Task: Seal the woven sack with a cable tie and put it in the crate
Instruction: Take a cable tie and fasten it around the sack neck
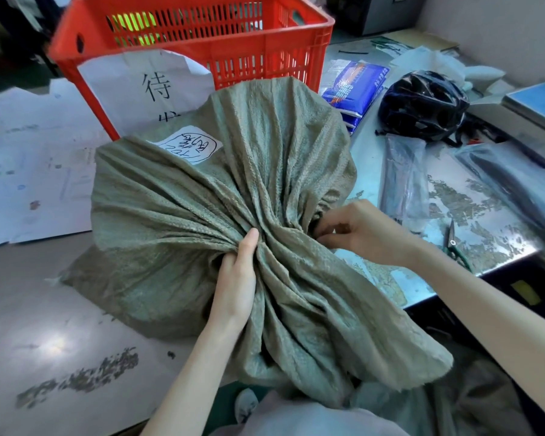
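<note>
Head view. Woven sack (233,190) lies on the metal table (44,309), centre of frame, not yet in the red crate (233,48), which stands just behind it at 12 o'clock. Left hand (236,272) grips the gathered neck, thumb laid up along the folds, fingers wrapped under and out of sight. Right hand (362,234), at 3 o'clock of the neck, has its fingertips curled in and pinching at the folds; whether a cable tie is also between them cannot be told, and no tie shows around the neck. Judgement: the step in hand is bunching the neck for the tie. To do it well, the left hand's squeeze should hold low, close against the bulge, while the right hand tucks stray pleats in, so that the tie bites on a narrow, even bundle and cannot slip off. Sack is olive-green, coarse weave, full and rounded, deeply creased toward the neck; white hand-marked label at its 11 o'clock; loose mouth flares out toward 5 o'clock.
</note>
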`<action>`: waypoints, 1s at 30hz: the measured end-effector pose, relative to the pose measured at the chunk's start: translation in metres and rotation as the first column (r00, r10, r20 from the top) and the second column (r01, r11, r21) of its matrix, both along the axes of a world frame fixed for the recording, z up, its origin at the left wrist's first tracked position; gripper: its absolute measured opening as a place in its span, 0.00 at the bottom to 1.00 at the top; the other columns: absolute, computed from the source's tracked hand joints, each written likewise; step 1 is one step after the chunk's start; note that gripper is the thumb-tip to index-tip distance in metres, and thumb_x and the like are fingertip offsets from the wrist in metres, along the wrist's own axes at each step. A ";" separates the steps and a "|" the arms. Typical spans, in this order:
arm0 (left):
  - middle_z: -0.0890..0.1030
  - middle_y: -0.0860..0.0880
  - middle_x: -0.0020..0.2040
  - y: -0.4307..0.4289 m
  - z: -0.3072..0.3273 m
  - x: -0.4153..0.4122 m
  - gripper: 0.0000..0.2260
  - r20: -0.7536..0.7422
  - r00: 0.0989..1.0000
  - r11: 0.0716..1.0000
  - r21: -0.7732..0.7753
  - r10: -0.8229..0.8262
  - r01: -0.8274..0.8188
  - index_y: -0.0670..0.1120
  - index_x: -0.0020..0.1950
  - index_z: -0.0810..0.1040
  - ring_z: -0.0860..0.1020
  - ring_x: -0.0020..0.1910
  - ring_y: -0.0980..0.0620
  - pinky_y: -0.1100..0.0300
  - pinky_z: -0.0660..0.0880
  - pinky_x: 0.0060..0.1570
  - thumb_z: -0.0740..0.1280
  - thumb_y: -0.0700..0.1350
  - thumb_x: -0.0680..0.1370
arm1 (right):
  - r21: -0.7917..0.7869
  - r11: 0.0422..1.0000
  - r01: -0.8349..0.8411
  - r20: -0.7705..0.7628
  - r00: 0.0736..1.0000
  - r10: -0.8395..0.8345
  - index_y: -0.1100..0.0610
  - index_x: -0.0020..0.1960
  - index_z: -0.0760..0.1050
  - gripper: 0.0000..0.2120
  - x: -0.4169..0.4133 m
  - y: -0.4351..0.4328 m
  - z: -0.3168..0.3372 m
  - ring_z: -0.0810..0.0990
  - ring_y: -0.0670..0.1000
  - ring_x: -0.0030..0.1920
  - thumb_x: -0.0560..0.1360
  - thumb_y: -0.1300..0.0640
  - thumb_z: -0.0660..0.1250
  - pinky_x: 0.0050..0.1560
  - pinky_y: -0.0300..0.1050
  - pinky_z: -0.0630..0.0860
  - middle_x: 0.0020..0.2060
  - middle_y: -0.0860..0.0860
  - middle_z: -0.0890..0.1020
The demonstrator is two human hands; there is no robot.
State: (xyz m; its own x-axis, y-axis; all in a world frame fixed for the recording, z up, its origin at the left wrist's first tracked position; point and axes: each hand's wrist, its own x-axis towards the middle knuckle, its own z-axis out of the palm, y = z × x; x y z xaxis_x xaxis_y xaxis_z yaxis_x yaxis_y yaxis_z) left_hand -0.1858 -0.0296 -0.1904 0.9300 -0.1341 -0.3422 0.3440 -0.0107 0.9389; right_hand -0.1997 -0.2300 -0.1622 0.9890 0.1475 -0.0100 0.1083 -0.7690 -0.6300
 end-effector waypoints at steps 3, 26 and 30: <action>0.75 0.54 0.64 -0.005 0.000 -0.007 0.21 -0.003 1.000 0.999 -0.042 0.019 -0.019 0.48 0.69 0.72 0.71 0.64 0.57 0.58 0.64 0.69 0.59 0.56 0.80 | -0.018 0.999 -0.036 0.049 0.998 0.037 0.58 0.38 0.81 0.07 0.004 0.010 -0.006 0.75 0.36 0.31 0.71 0.68 0.70 0.33 0.28 0.67 0.28 0.40 0.77; 0.62 0.64 0.68 0.007 -0.002 -0.058 0.24 -0.028 0.971 0.972 -0.008 0.236 -0.236 0.51 0.77 0.59 0.59 0.68 0.66 0.66 0.54 0.67 0.53 0.55 0.82 | 0.006 0.999 -0.036 -0.034 0.999 0.037 0.48 0.23 0.64 0.25 0.030 0.012 -0.001 0.71 0.38 0.25 0.67 0.74 0.64 0.27 0.28 0.64 0.19 0.41 0.73; 0.80 0.55 0.64 0.016 -0.013 -0.055 0.22 0.080 0.929 0.927 -0.137 0.361 -0.348 0.49 0.66 0.76 0.74 0.65 0.58 0.56 0.67 0.67 0.54 0.57 0.79 | -0.046 0.998 -0.038 -0.014 0.999 0.038 0.61 0.26 0.66 0.15 0.032 0.019 -0.013 0.64 0.43 0.25 0.66 0.73 0.66 0.26 0.32 0.61 0.21 0.47 0.64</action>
State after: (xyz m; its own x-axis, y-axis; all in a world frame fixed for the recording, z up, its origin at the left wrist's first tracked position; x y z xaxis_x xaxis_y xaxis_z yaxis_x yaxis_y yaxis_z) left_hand -0.2412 -0.0133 -0.2031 0.9531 0.1769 -0.2456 0.2077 0.2077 0.9559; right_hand -0.1681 -0.2108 -0.1754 0.9824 0.1842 -0.0302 0.1303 -0.7927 -0.5955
